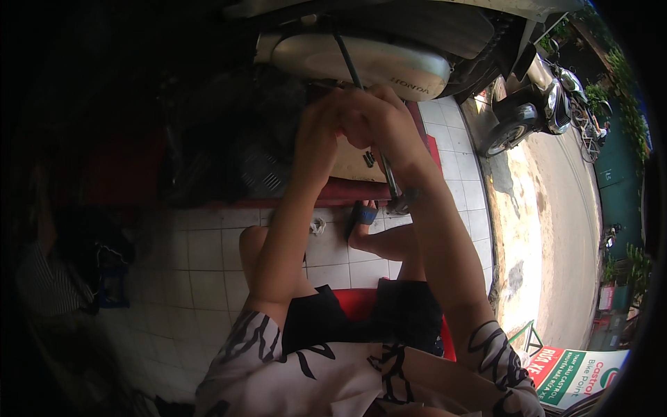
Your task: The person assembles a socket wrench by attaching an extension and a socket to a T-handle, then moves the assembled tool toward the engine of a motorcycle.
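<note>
My left hand and my right hand are pressed together in front of a scooter's silver side cover. Both are closed, with the fingertips largely hidden. A long dark rod slants down past the cover into my right hand's grip. Below that hand, a thin dark bar emerges along the same line, apparently part of the rod. Whatever my left fingers close on is hidden. Beneath my wrists lies a tan cardboard sheet with small dark metal pieces on it.
A red platform stands under the scooter; its left part is in deep shadow. White tiles cover the floor, with a crumpled white scrap near my sandalled foot. A person in stripes is at left. Another motorbike stands at right.
</note>
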